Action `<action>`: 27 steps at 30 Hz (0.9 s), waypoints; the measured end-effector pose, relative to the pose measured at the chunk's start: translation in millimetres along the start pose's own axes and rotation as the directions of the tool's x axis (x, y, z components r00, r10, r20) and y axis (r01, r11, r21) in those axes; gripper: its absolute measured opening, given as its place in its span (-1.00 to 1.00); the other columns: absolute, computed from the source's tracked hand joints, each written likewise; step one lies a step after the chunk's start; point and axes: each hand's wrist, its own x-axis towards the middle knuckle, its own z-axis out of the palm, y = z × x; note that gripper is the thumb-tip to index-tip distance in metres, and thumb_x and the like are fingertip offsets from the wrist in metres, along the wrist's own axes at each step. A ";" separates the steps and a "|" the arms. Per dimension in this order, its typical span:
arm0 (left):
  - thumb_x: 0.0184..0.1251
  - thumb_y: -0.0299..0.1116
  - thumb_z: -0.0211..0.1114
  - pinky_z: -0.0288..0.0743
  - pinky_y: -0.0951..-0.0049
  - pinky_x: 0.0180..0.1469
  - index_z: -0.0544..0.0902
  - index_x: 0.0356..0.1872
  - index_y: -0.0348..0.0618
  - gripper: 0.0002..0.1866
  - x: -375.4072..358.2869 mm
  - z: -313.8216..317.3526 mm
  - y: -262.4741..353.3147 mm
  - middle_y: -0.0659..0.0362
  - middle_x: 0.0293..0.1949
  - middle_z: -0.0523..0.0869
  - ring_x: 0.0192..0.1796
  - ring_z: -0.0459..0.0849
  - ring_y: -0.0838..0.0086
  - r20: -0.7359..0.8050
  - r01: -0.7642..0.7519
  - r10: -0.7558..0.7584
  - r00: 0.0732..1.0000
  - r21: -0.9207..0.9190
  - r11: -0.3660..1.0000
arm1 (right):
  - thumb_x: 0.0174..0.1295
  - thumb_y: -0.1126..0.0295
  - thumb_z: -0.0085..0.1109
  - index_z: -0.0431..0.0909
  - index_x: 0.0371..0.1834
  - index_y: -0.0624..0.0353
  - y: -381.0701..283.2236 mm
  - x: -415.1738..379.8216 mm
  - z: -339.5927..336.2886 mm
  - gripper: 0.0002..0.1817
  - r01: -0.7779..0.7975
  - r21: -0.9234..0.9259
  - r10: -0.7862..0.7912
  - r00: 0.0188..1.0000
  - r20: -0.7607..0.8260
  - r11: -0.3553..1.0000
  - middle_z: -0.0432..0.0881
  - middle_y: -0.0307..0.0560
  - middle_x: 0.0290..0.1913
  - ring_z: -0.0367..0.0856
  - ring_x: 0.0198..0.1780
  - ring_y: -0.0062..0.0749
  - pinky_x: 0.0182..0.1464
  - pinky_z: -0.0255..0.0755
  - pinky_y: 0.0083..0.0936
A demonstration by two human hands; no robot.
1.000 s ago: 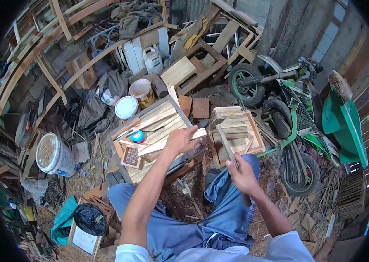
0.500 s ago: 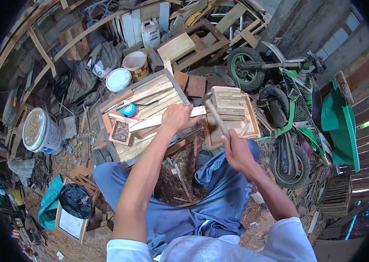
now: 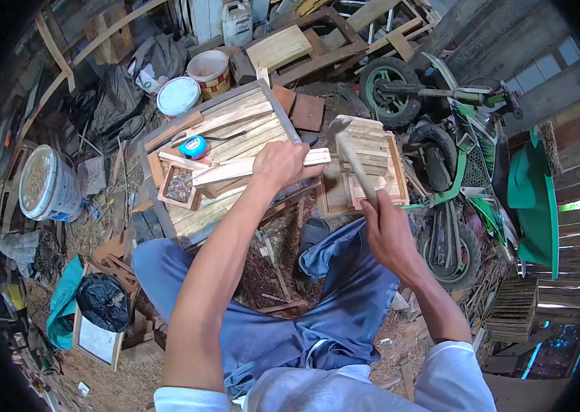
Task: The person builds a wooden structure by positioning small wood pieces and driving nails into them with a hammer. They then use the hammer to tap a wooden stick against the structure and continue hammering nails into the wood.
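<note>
one wood strip (image 3: 229, 172) under left grip (image 3: 280, 163), hammer (image 3: 356, 163) in right grip (image 3: 387, 226)

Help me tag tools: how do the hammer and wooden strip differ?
The right hand holds the hammer; the left hand, the wooden strip. The hammer has a dark head; the strip looks pale. The hammer slants steeply in view; the strip lies nearer level. Both are long.

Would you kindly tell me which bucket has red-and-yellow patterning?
The open round bucket right of the white-topped bucket; that one and the far-left white bucket lack it.
</note>
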 end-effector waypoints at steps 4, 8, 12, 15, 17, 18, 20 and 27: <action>0.17 0.34 0.20 0.59 0.15 -0.41 0.68 -0.44 -0.22 -0.33 1.5 2.7 -1.3 -0.09 -0.61 0.67 -0.50 0.71 0.07 -0.019 0.001 -0.002 1.000 -0.026 1.000 | 0.41 0.43 -0.04 0.24 -0.14 0.29 -7.4 -7.0 2.8 -0.84 0.088 0.095 -0.077 0.991 -0.110 0.992 0.51 0.46 -0.48 0.49 -0.34 0.49 -0.36 0.27 0.15; 0.16 0.33 0.21 0.61 0.15 -0.39 0.69 -0.44 -0.23 -0.33 0.0 -0.8 1.2 -0.10 -0.59 0.68 -0.48 0.73 0.07 0.017 0.032 -0.031 0.999 -0.049 0.998 | 0.41 0.42 -0.02 0.31 -0.18 0.29 19.2 -0.3 21.3 -0.85 0.034 -0.045 -0.035 0.999 -0.031 0.998 0.53 0.36 -0.50 0.52 -0.35 0.41 -0.37 0.32 0.01; 0.17 0.33 0.20 0.61 0.16 -0.38 0.70 -0.44 -0.22 -0.33 -0.4 -1.4 1.1 -0.09 -0.59 0.69 -0.47 0.73 0.09 0.019 0.023 -0.023 1.000 -0.024 0.999 | 0.43 0.35 -0.02 0.36 -0.17 0.29 -16.8 -9.6 0.1 -0.81 -0.011 0.087 0.021 0.994 -0.105 0.996 0.49 0.32 -0.54 0.46 -0.41 0.38 -0.37 0.34 -0.10; 0.18 0.33 0.19 0.61 0.16 -0.39 0.70 -0.42 -0.22 -0.33 0.2 1.8 0.3 -0.09 -0.59 0.69 -0.47 0.73 0.10 0.042 0.027 -0.025 0.999 -0.048 0.998 | 0.45 0.33 -0.03 0.36 -0.14 0.30 -11.2 -11.1 9.1 -0.79 0.033 0.073 -0.023 0.990 -0.140 0.997 0.45 0.31 -0.56 0.44 -0.49 0.29 -0.40 0.31 -0.12; 0.19 0.33 0.18 0.61 0.16 -0.38 0.70 -0.37 -0.22 -0.34 -1.7 -5.6 2.7 -0.09 -0.58 0.69 -0.46 0.74 0.11 0.073 0.037 -0.034 0.997 -0.049 0.998 | 0.44 0.33 -0.03 0.36 -0.13 0.30 22.2 -1.7 29.4 -0.79 -0.004 -0.040 0.004 1.000 -0.007 0.999 0.45 0.29 -0.57 0.43 -0.52 0.22 -0.42 0.30 -0.14; 0.20 0.32 0.18 0.61 0.16 -0.38 0.70 -0.36 -0.22 -0.34 -3.3 -8.9 4.5 -0.09 -0.58 0.69 -0.46 0.74 0.10 0.081 0.041 -0.037 0.996 -0.046 0.998 | 0.44 0.33 -0.02 0.37 -0.14 0.31 19.1 0.5 29.3 -0.78 -0.003 -0.006 0.003 1.000 -0.022 1.000 0.45 0.27 -0.58 0.42 -0.53 0.16 -0.42 0.30 -0.15; 0.19 0.32 0.19 0.61 0.15 -0.37 0.70 -0.35 -0.22 -0.34 -2.2 -3.7 -0.8 -0.10 -0.57 0.69 -0.45 0.73 0.08 0.069 0.044 -0.040 0.997 -0.068 0.997 | 0.44 0.34 -0.02 0.38 -0.15 0.32 10.6 1.1 19.6 -0.79 -0.015 0.006 0.015 0.999 -0.052 1.000 0.45 0.24 -0.58 0.43 -0.55 0.11 -0.44 0.30 -0.18; 0.19 0.33 0.18 0.61 0.14 -0.36 0.69 -0.40 -0.22 -0.33 -2.4 -3.9 1.2 -0.09 -0.59 0.68 -0.46 0.72 0.07 0.036 0.031 -0.029 0.999 -0.052 0.998 | 0.40 0.40 -0.02 0.33 -0.09 0.30 24.2 -5.9 40.8 -0.82 -0.016 -0.028 0.015 0.999 -0.039 0.999 0.51 0.36 -0.55 0.53 -0.41 0.40 -0.47 0.29 0.04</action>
